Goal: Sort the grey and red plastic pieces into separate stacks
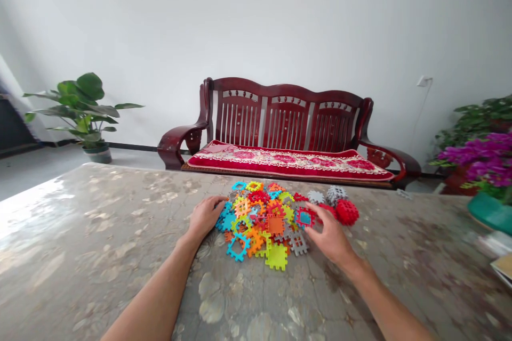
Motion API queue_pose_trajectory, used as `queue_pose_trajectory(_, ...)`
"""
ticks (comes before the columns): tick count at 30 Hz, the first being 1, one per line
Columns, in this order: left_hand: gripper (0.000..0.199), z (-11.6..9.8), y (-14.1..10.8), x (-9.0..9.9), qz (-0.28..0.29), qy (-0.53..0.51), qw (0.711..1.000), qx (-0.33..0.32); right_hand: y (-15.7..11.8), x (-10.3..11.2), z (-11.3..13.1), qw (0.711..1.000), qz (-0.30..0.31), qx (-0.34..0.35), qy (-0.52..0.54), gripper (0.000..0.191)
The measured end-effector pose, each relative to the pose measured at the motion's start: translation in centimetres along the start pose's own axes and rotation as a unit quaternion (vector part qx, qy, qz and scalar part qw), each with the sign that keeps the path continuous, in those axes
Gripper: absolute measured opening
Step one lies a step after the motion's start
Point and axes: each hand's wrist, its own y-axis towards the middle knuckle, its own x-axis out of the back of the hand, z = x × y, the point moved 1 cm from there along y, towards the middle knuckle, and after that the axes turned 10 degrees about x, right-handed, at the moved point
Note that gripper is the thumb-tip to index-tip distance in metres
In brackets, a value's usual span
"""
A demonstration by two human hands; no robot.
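Observation:
A heap of interlocking plastic tiles (276,225) in orange, lime, blue, red and grey lies on the table between both hands. My left hand (205,217) rests at the heap's left edge, fingers stretched out beside blue tiles (228,220). On the opposite side, my right hand (331,233) is open, thumb and fingers spread around the right edge of a red square tile with a blue middle (304,217). Whether the fingertips touch that tile is hard to tell. A lime tile (276,257) lies nearest me, with a blue frame tile (238,247) to its left.
Behind my right hand sit a red spiky ball (347,212) and grey tile pieces (336,193). The patterned tabletop (120,256) surrounds the heap. A wooden bench (284,117) stands beyond the table. A teal flowerpot (490,210) is at right, a potted plant (97,152) at far left.

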Motion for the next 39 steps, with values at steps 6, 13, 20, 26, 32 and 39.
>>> queue_pose_trajectory(6, 0.035, 0.4, 0.3, -0.2, 0.000, -0.012, 1.000, 0.000, -2.4, 1.6, -0.5, 0.999, 0.020, -0.033, 0.019, 0.057)
queue_pose_trajectory(13, 0.036, 0.5, 0.2, -0.1, -0.001, -0.019, 1.000, -0.004, -2.2, 2.2, 0.1, 0.994, 0.077, -0.072, -0.011, 0.035)
queue_pose_trajectory(20, 0.036, 0.6, 0.3, -0.2, 0.005, -0.023, 1.000, -0.001, -2.2, 2.7, -1.0, 0.985, 0.120, -0.092, -0.080, 0.042)
queue_pose_trajectory(26, 0.037, 0.6, 0.3, -0.2, 0.004, -0.023, 1.000, 0.000, -2.1, 3.7, -0.8, 0.971, 0.092, -0.116, -0.186, 0.028)
queue_pose_trajectory(32, 0.036, 0.4, 0.2, -0.1, -0.002, -0.023, 1.000, -0.006, -2.2, 3.6, -0.6, 0.968, 0.188, -0.050, -0.158, 0.049)
queue_pose_trajectory(39, 0.037, 0.4, 0.3, -0.2, 0.009, -0.008, 1.000, 0.001, -2.1, 3.8, -0.2, 0.945, 0.259, -0.035, -0.194, 0.051)
